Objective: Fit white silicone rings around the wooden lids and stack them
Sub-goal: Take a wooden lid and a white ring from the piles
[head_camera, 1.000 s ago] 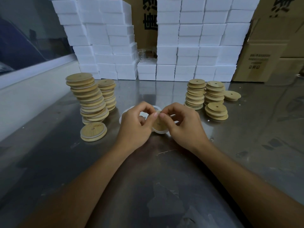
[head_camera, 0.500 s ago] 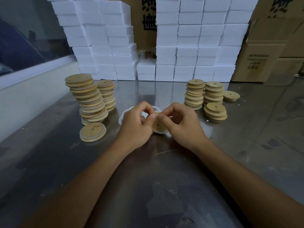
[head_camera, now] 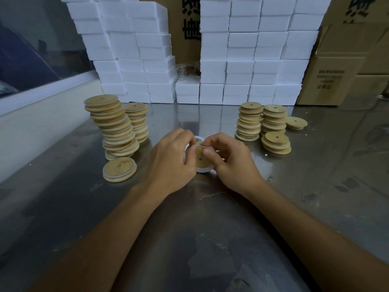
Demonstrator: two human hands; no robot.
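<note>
While both hands pinch it at the desk's (head_camera: 210,207) centre, the wooden lid (head_camera: 200,160) stands tilted, face toward the viewer, white ring (head_camera: 202,170) along its lower edge; left grip (head_camera: 170,159) at 9 o'clock, right grip (head_camera: 229,159) at 3.

A scuffed grey metal table (head_camera: 189,239) carries everything. Along its far edge stand two walls of stacked white foam blocks (head_camera: 259,51), a gap between them. Brown cardboard boxes (head_camera: 341,81) with black print rise behind and to the right.
</note>
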